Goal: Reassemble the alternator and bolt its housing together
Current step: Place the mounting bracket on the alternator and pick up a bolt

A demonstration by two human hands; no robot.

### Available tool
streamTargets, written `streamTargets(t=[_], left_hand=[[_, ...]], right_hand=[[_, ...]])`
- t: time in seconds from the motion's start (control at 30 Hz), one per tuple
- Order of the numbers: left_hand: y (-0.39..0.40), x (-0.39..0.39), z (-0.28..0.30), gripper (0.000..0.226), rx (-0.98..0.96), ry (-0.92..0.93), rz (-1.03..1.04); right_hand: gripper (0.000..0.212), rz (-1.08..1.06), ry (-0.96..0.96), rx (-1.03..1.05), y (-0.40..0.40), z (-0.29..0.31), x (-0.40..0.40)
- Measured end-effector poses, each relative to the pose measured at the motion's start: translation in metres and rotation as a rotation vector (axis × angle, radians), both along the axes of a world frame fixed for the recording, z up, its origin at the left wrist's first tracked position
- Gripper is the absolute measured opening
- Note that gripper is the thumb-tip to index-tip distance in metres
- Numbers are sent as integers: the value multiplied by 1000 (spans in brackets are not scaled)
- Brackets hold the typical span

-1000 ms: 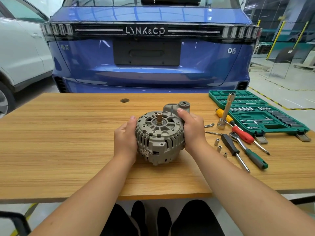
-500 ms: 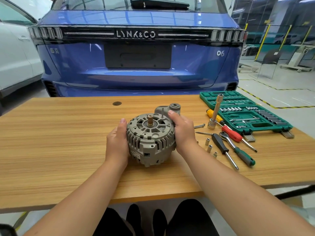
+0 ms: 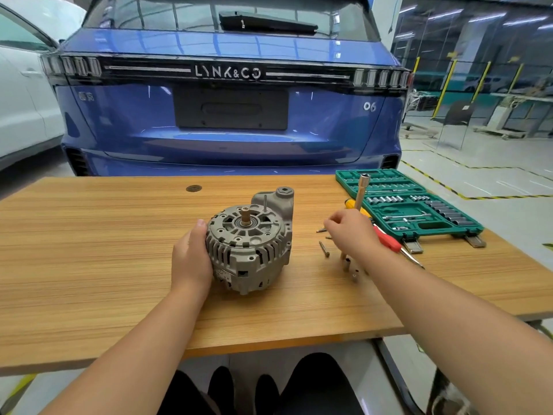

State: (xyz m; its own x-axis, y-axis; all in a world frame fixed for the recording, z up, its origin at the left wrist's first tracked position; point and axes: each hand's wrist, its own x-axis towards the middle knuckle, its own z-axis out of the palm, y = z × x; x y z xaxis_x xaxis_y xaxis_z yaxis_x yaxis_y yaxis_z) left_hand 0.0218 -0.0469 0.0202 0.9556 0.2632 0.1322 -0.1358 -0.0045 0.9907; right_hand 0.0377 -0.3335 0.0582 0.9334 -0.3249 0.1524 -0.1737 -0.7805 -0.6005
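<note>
Right hand (image 3: 348,232) off the alternator (image 3: 250,245) now, out over the loose bolts (image 3: 324,249) on the worktop (image 3: 89,250), where a second ago both hands cupped the housing. Fingers curled down toward the hardware near the fingertips; cannot tell whether anything is pinched yet. Wrist low, forearm angled in from the lower right, knuckles up, palm facing down.

Left hand (image 3: 191,259) still clamped round the left flank of the housing, thumb up along the finned edge, steadying it. Alternator sitting mid-worktop, shaft end up, mounting ear at the back, halves apparently mated, one long bolt (image 3: 265,203) standing in the rear.

Reads as the switch from seating the halves to fetching fasteners: through-bolts probably next, threaded by hand before any tool.

Further out, just past the right hand: small sockets (image 3: 347,265) beside the wrist, a nut driver (image 3: 360,191) standing upright, a red-handled screwdriver (image 3: 387,239) partly under the forearm, a yellow handle (image 3: 350,203) behind. Beyond those, the open green socket set (image 3: 419,205) at the right edge. Blue car (image 3: 230,130) parked behind the worktop.
</note>
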Motion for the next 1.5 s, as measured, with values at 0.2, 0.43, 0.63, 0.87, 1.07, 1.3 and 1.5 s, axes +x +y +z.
streamTargets(t=[0.2,0.43,0.63,0.87,1.07,1.3,1.5], left_hand=[[-6,-12,-10,64,63,-103,114],[-2,-15,-17,69,95,-129,29],[-1,-15,-18,56,82,-162,-13],[3,-16,-20,57,16,-113,-78],[8,-20,-19,56,63,-96,-99],[15,-23,-19,67,150,-136,-143],[25,-28,-22,55,304,-86,-229]], right_hand=[[16,117,401,-524,10,-4,1],[23,155,422,-820,26,-9,2],[18,192,429,-924,27,-8,-10],[32,397,80,-554,35,33,-38],[26,392,-182,-326,43,81,-76],[22,553,-309,66,74,96,-102],[20,553,-395,83,92,83,-95]])
